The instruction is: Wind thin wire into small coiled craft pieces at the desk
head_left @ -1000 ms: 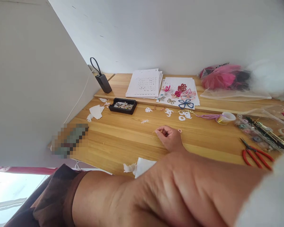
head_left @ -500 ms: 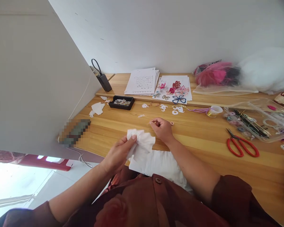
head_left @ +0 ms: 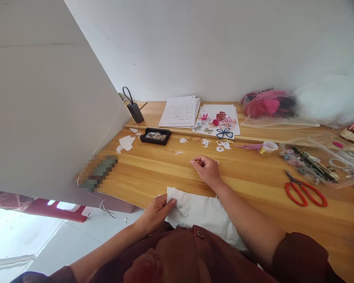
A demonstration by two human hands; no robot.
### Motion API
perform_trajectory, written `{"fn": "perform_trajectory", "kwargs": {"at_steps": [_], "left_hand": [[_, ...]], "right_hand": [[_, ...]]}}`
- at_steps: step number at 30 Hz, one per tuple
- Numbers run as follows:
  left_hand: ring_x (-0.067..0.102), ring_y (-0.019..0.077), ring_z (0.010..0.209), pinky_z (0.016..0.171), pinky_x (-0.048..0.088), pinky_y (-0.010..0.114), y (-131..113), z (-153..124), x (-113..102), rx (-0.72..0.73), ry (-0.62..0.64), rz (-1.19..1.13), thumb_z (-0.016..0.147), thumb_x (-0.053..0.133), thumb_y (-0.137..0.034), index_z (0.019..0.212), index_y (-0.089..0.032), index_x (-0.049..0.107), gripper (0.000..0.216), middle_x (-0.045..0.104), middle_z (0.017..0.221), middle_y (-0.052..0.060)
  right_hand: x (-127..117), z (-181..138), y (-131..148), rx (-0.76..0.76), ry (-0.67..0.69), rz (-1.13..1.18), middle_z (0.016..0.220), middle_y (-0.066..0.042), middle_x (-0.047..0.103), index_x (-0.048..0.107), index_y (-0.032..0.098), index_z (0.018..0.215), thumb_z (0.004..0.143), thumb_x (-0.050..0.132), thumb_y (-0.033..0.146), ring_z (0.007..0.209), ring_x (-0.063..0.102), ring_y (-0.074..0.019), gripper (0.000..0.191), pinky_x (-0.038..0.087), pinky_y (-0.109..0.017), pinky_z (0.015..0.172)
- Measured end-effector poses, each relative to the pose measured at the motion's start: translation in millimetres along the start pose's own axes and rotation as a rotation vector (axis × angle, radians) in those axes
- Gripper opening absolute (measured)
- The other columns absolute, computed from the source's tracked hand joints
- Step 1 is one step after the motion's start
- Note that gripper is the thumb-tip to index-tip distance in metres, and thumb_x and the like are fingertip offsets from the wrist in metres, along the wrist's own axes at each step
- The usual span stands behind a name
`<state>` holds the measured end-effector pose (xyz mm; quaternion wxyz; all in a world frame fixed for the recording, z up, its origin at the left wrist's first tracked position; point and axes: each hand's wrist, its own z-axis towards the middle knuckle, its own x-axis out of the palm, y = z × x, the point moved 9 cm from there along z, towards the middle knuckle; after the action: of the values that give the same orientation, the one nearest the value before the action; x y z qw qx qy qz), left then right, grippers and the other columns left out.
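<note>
My left hand (head_left: 156, 210) is at the table's near edge, its thumb and fingers pinching a crumpled white tissue (head_left: 178, 206). The tissue rests against a white cloth (head_left: 208, 208) spread over my lap. Above the tabletop, my right hand (head_left: 207, 171) is closed with its fingertips together. A thin, pale strand (head_left: 189, 162) sticks out from those fingertips; what else they hold is hidden. Small white paper cutouts (head_left: 179, 153) lie just beyond the right hand, with more cutout rings and crescents (head_left: 222, 146) farther back.
Red-handled scissors (head_left: 305, 190) lie at right, before a clear plastic box (head_left: 321, 161) of tools and beads. A thread spool (head_left: 268, 148), black tray (head_left: 155, 136), paper scraps (head_left: 126, 143), stacked printed sheets (head_left: 179, 111) and flower ornaments (head_left: 221, 115) are at the back.
My left hand has lowered the tissue from above the table edge to the cloth on my lap. My right hand stays closed in nearly the same place over the table.
</note>
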<state>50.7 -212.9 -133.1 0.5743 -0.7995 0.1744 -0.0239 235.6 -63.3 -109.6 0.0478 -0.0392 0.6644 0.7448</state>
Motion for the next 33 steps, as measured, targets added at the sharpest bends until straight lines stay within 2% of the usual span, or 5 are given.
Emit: {"fn": "perform_trajectory", "kwargs": {"at_steps": [4, 7, 16, 22, 33], "left_hand": [[0.062, 0.0213, 0.081, 0.073, 0.050, 0.028, -2.9, 1.8, -7.9, 0.092, -0.041, 0.187, 0.091, 0.055, -0.063, 0.088, -0.015, 0.070, 0.051, 0.070, 0.086, 0.008], [0.057, 0.0185, 0.077, 0.069, 0.046, 0.026, -4.5, 2.2, -8.3, 0.145, -0.016, 0.267, 0.095, 0.051, -0.059, 0.085, -0.015, 0.069, 0.048, 0.068, 0.084, 0.007], [0.058, 0.0192, 0.082, 0.074, 0.044, 0.027, -16.3, 2.0, -10.4, 0.228, 0.017, 0.293, 0.098, 0.048, -0.051, 0.092, -0.016, 0.070, 0.042, 0.070, 0.089, 0.007], [0.060, 0.0207, 0.088, 0.079, 0.045, 0.029, -13.5, -2.0, -24.4, 0.225, -0.032, 0.374, 0.098, 0.048, -0.050, 0.097, -0.016, 0.071, 0.040, 0.072, 0.094, 0.007], [0.062, 0.0227, 0.091, 0.079, 0.048, 0.030, 0.2, 0.2, -40.1, 0.077, -0.041, 0.167, 0.093, 0.055, -0.058, 0.101, -0.014, 0.073, 0.048, 0.073, 0.098, 0.009]], "right_hand": [[-9.1, 11.2, -12.7, 0.120, -0.097, 0.149, 0.055, 0.006, 0.051, 0.066, 0.021, 0.074, 0.066, 0.074, 0.048, 0.048, 0.037, -0.0098, 0.029, 0.029, -0.025, 0.047], [-30.7, 21.8, -14.8, 0.213, -0.195, 0.283, 0.051, 0.010, 0.039, 0.055, 0.024, 0.075, 0.070, 0.071, 0.050, 0.041, 0.025, -0.0080, 0.031, 0.022, -0.024, 0.040], [-96.2, 19.4, 20.1, 0.287, -0.342, 0.550, 0.049, 0.012, 0.033, 0.038, 0.023, 0.069, 0.083, 0.071, 0.034, 0.036, 0.018, -0.0043, 0.038, 0.020, -0.020, 0.036], [-84.3, 18.9, 11.4, 0.330, -0.372, 0.637, 0.049, 0.012, 0.036, 0.040, 0.022, 0.069, 0.087, 0.065, 0.025, 0.035, 0.020, -0.0038, 0.031, 0.020, -0.020, 0.035], [-36.2, 16.6, -20.0, 0.175, -0.338, 0.442, 0.051, 0.011, 0.041, 0.053, 0.023, 0.076, 0.066, 0.079, 0.046, 0.039, 0.024, -0.0049, 0.036, 0.017, -0.022, 0.037]]}}
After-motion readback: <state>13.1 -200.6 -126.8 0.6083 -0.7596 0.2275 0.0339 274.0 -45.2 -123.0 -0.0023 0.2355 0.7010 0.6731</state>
